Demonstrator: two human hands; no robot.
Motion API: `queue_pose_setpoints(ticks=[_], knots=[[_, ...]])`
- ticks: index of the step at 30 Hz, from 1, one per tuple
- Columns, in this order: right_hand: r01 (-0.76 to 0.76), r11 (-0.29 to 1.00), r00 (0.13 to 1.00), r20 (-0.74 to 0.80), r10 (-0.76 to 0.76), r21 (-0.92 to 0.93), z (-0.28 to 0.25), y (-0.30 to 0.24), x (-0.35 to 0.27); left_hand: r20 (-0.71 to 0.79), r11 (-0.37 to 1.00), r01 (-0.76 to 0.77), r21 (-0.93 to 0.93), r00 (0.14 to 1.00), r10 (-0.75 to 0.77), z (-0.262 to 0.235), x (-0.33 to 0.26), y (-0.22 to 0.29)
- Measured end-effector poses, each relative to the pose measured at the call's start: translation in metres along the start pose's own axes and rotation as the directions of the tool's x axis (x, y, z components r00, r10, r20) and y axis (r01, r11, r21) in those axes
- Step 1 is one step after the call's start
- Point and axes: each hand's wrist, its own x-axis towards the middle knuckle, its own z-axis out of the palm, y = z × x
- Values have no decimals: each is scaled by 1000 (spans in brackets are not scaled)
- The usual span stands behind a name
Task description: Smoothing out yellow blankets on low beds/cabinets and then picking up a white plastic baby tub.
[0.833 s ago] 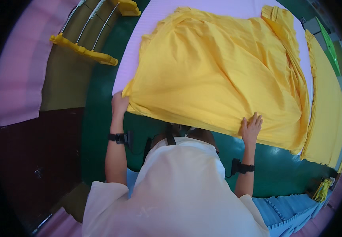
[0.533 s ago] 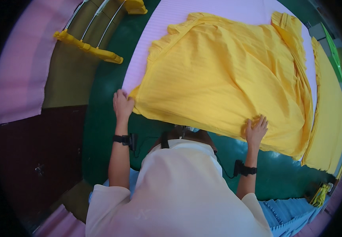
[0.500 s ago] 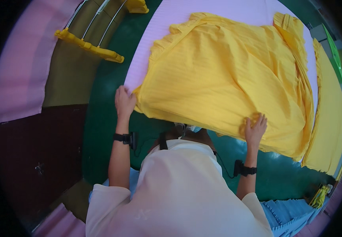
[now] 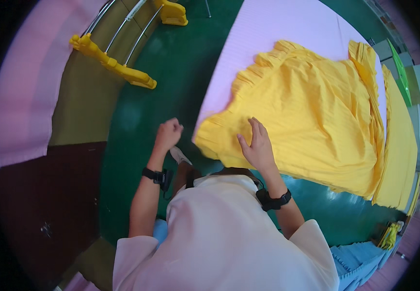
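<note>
A yellow ruffled cloth (image 4: 311,116) lies spread and wrinkled over a table with a pale pink cover (image 4: 239,53). Its frilled edge runs along the far left side, and the near edge hangs at the table's front. Over the near left part of the cloth is my right hand (image 4: 259,148), thumb and fingers apart, holding nothing; whether it touches the fabric is hard to tell. My left hand (image 4: 168,134) hovers above the green floor, left of the table corner, its fingers curled in with nothing visible in them. Each wrist wears a black strap with a small device.
Another yellow cloth (image 4: 398,145) lies along the right side. A rack with yellow feet (image 4: 115,65) and metal bars stands at the far left, near a dark brown cabinet (image 4: 50,203) and a pink cloth (image 4: 23,116). Blue pleated fabric (image 4: 357,262) sits lower right.
My left hand has come off the cloth's left corner and moved slightly right. My right hand has shifted left across the cloth. The table and cloth now appear farther right in view.
</note>
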Motion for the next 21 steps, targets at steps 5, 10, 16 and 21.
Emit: queue_pose_setpoints(ticks=[5,10,16,21], knots=[[-378,878,925,-77,372,-294,90,-30,36,546,989,-147,-28,826,138,-38,22,-42],[-504,715,860,-201,470,-484,116,-56,60,710,979,-189,-75,680,185,-84,84,-50],[-622,618,749,-137,648,-482,110,-79,87,734,976,-211,-59,654,186,-78,185,12],[-765,579,642,-271,717,-281,108,-83,103,809,961,-187,-205,520,274,-47,262,52]])
